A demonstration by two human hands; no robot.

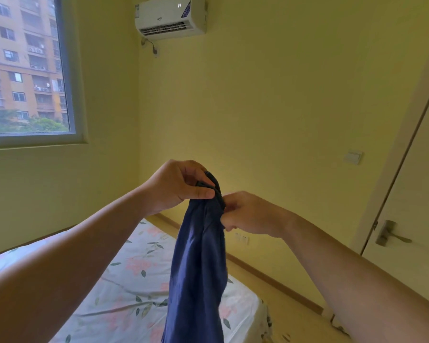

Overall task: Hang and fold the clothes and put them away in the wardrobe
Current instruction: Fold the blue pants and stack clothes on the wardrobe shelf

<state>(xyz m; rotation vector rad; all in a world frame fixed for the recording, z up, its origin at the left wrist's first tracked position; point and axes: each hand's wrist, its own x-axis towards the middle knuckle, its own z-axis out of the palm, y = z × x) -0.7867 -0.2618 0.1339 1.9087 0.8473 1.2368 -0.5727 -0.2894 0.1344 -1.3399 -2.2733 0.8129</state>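
- My left hand is raised in front of me. Its thumb pinches the top edge of a navy garment against the curled fingers.
- My right hand is just beside it on the other side of the same edge. Its fingers are curled into the cloth and partly hidden behind it, so I judge that it is gripping too.
- The two hands are close together, so the top of the garment is bunched between them, not spread.
- The garment hangs straight down from both hands in a loose, gathered column. Its lower end runs out of the bottom of the view. Whether it is a shirt or trousers cannot be told from here.
- Below and behind the cloth is the bed, covered by a floral sheet. No folded pile and no other clothing shows on the visible part.
- At the right are a closed door with a metal handle and a wall switch. An air conditioner is mounted high on the wall, and a window is at the left.
- Progress, as a judgement: this garment is lifted but not yet opened out, folded or hung. No hanger and no wardrobe are in view.
- What remains for this piece is to find its corners, spread it, fold or hang it, and carry it to the wardrobe. How many other pieces are done cannot be told.
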